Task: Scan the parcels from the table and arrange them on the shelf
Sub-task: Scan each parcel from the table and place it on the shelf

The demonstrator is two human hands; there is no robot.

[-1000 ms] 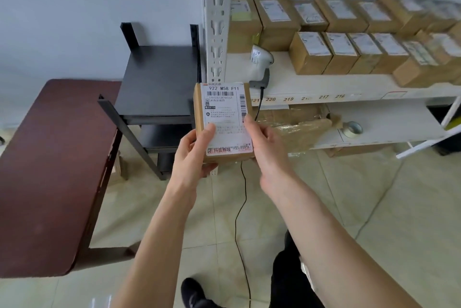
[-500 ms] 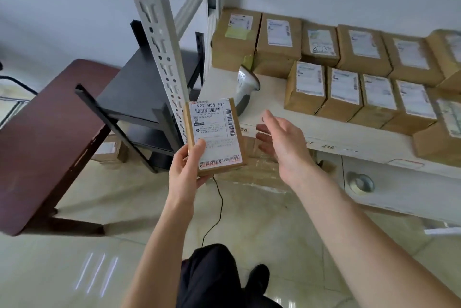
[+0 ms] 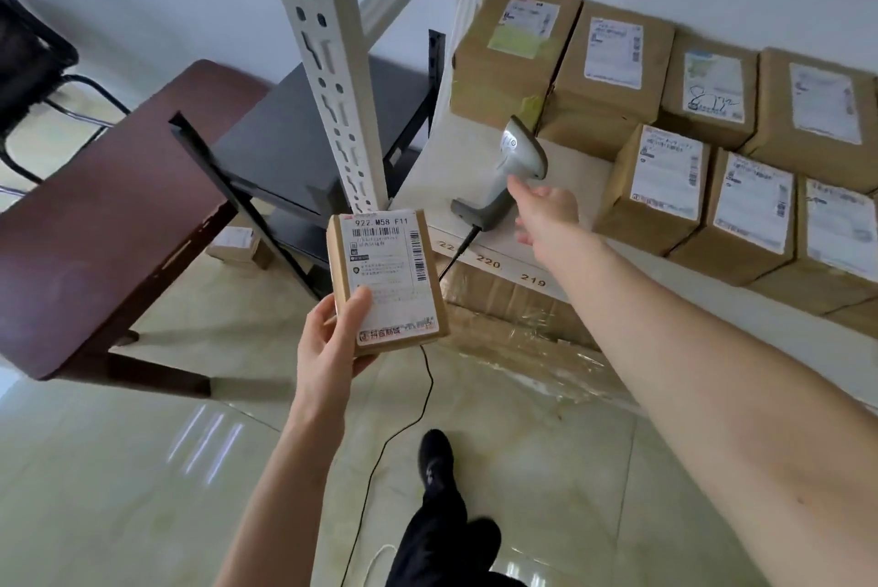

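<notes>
Small brown cardboard parcel with white shipping label (image 3: pixel 387 282) gripped at lower left corner by left hand (image 3: pixel 332 344), thumb pressed on label, label faced up, held in air before shelf. Right hand (image 3: pixel 546 211) extended, fingers loosely spread, nothing held, just beside grey corded handheld scanner (image 3: pixel 508 173) laid on white metal shelf (image 3: pixel 560 263).

Risk: one-handed corner grip judged marginal; parcel slip possible. Scanner near shelf front edge; knock-off possible if nudged. Black cable (image 3: pixel 404 420) hung to floor by foot; snag possible.

Room: bare shelf surface left of stacked brown boxes (image 3: pixel 665 187); perforated white upright (image 3: pixel 328 64) close to parcel.
</notes>
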